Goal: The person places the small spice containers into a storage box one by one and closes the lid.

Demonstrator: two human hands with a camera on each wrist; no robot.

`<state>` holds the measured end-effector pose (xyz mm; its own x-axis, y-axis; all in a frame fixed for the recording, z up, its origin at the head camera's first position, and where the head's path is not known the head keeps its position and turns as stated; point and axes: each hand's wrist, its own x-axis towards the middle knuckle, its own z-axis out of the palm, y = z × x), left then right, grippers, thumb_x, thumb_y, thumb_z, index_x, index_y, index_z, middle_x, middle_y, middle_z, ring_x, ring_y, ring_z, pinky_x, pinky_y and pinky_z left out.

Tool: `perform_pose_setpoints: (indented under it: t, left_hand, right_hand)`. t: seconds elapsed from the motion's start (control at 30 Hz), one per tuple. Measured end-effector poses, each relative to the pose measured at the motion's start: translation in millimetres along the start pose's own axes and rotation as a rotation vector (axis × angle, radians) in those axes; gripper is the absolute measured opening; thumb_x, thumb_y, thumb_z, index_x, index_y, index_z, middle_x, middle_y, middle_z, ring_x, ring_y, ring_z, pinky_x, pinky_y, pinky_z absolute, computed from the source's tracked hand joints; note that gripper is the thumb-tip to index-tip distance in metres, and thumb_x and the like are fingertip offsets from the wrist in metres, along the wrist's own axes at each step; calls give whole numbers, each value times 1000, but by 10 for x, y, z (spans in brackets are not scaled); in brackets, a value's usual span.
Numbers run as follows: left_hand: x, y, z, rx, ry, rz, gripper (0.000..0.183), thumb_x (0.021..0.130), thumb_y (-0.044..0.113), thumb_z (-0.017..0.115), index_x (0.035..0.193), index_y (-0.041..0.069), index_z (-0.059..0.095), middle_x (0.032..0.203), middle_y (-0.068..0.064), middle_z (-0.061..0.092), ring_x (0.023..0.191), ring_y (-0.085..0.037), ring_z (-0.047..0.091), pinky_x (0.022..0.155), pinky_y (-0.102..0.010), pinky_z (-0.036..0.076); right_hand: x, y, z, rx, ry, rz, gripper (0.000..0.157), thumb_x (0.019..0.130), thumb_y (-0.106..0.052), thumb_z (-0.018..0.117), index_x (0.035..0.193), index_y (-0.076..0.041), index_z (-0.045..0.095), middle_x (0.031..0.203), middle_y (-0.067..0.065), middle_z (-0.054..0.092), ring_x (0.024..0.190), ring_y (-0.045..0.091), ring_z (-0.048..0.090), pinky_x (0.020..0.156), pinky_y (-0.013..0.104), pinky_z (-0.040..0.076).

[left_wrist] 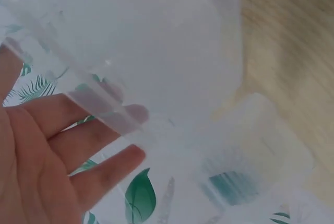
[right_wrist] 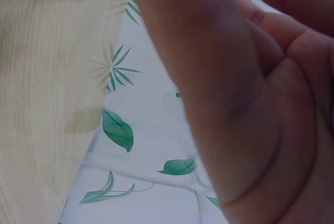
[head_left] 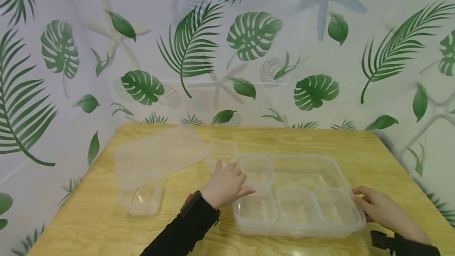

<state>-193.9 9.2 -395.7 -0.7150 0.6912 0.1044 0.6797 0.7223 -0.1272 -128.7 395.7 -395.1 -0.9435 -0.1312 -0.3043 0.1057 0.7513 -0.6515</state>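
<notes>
A large clear plastic box (head_left: pixel 298 230) stands on the table, with several small clear containers (head_left: pixel 300 204) inside it. My left hand (head_left: pixel 225 185) is over its left side, fingers spread and loosely extended. In the left wrist view, the fingertips (left_wrist: pixel 136 153) lie right at a translucent plastic wall (left_wrist: pixel 172 51), partly seen through it. Just beyond this hand, a small clear container (head_left: pixel 222 149) sits outside the box's back left corner. At the box's right side, my right hand (head_left: pixel 385 210) rests its loosely extended fingers against the rim.
A flat translucent lid (head_left: pixel 160 157) lies at the back left of the wooden table (head_left: pixel 89 216). Another small clear container (head_left: pixel 143 200) stands at the lid's front edge. Behind the table hangs a leaf-patterned white cloth (head_left: pixel 256 90).
</notes>
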Motion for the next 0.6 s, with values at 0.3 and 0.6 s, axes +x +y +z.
perform_pose_setpoints:
  t: [0.3,0.6]
  left_hand:
    - [124,140,-193,26,-168,-56,56,89,62,28,91,21,67,105,1,62,109,-20,52,99,-50,27]
    - [332,273,-271,-163,-296,-21,54,89,60,34,86,16,65,88,3,62,81,-13,59,76,-35,45]
  right_hand:
    - [20,-34,19,7,-1,-5,50,97,-31,39,118,14,40,88,8,56,76,21,59,64,34,51]
    - [20,-30,18,-33,10,-6,51,98,-31,37,119,15,40,86,6,55,76,20,58,63,33,50]
